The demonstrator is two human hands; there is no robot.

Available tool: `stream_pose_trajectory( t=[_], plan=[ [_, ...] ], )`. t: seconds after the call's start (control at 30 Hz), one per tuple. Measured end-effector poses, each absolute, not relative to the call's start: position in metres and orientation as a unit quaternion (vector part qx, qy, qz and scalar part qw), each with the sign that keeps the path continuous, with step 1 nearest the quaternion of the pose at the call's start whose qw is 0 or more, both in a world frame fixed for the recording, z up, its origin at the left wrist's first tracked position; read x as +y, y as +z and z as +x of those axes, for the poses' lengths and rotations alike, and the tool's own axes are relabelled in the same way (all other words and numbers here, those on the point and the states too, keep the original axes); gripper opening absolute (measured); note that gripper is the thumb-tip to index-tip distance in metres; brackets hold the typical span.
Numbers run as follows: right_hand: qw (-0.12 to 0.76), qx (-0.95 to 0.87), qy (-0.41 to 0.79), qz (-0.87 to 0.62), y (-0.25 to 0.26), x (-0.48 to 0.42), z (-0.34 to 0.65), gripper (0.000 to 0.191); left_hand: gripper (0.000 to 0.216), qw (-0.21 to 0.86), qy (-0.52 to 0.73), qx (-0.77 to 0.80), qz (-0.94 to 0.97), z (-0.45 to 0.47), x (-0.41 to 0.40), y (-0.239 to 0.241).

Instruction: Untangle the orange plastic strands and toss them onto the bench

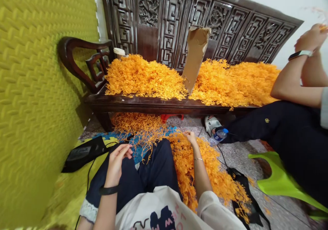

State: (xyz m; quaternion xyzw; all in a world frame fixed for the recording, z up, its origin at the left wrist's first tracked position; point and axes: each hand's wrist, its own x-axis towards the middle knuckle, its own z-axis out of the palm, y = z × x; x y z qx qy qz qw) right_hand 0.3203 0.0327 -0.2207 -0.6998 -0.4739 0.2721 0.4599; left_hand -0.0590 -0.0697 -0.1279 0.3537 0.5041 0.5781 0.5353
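My left hand [118,163] hovers over my left knee, fingers curled and pinched on a thin orange plastic sprig [143,144] that trails toward the floor. My right hand [190,136] reaches down into the heap of orange plastic sprigs [205,165] beside my right leg, fingers bent into the pile; what they grip is hidden. A black band sits on my left wrist and a thin bracelet on my right.
A carved dark wooden bench [153,103] ahead is piled with orange sprigs [143,76], with a cardboard piece [195,55] standing in it. Another person [294,120] sits at right on a green plastic stool [279,178]. A water bottle [217,136] lies on the floor. A yellow foam wall [38,86] fills the left.
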Motion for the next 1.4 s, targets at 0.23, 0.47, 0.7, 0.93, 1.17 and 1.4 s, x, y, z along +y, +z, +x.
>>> stream_pose_trajectory(
  t=[0.23, 0.47, 0.7, 0.93, 1.17, 1.4],
  plan=[
    [0.591, -0.458, 0.125, -0.652, -0.175, 0.023, 0.316, 0.027, 0.022, 0.545, 0.57, 0.496, 0.362, -0.05, -0.072, -0.122],
    [0.703, -0.479, 0.017, -0.526, -0.083, -0.017, 0.307, 0.026, 0.02, 0.563, 0.537, 0.473, 0.413, -0.033, -0.074, -0.125],
    [0.683, -0.576, 0.126, -0.432, -0.034, -0.046, 0.261, 0.006, 0.045, 0.616, 0.499, 0.377, 0.48, -0.009, -0.073, -0.118],
    [0.517, -0.691, 0.339, -0.374, -0.031, -0.061, 0.208, 0.009, 0.082, 0.651, 0.515, 0.253, 0.497, 0.043, -0.06, -0.083],
    [0.512, -0.678, 0.296, -0.436, -0.031, -0.057, 0.222, 0.013, 0.024, 0.677, 0.506, 0.32, 0.428, 0.055, -0.049, -0.091],
    [0.442, -0.719, 0.345, -0.41, -0.035, -0.061, 0.219, 0.021, 0.024, 0.675, 0.528, 0.343, 0.386, 0.048, -0.055, -0.096]
  ],
)
